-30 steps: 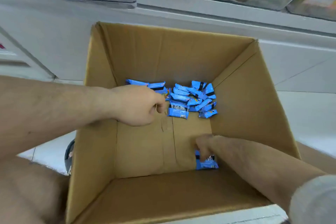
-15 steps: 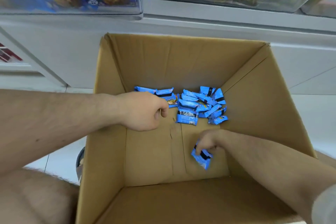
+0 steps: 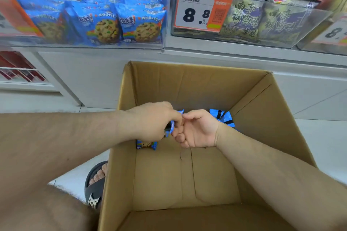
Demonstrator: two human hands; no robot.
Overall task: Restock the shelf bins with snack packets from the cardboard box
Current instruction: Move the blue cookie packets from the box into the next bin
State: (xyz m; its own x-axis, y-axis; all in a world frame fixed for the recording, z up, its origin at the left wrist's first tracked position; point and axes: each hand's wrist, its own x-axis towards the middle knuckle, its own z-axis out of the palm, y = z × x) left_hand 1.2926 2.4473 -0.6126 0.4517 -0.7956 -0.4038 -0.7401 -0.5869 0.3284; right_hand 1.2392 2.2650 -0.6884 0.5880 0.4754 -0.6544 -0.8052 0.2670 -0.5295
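Where the view begins at six o'clock, the near wall of the cardboard box (image 3: 187, 219) fills the bottom edge, with a black sandal (image 3: 94, 187) on the pale floor tiles just outside its left wall at about seven o'clock. Both forearms reach in over the bare box floor and meet near the centre. The left hand (image 3: 150, 121) is curled around small blue snack packets (image 3: 172, 126); a strip of blue wrapper shows between its fingers and another peeks out at the knuckles. The right hand (image 3: 197, 129), palm turned toward the viewer, has its fingers curled in against the same packets, apparently pinching them, so the bundle looks shared between the two hands. Just below the left hand, one more cookie packet (image 3: 146, 144) lies on the box floor. Past the right wrist, at about one o'clock, a few loose packets (image 3: 221, 116) remain against the far wall. At twelve o'clock, above the box, stand the clear shelf bins: the left bin (image 3: 84, 47) holds blue cookie bags, the right bin (image 3: 244, 40) dark green bags behind an orange price tag (image 3: 201, 12). The packets look light, thin and crinkly, probably slippery in a bunch; gripping across their flat middles, rather than by the sealed ends, should keep them from sliding out.
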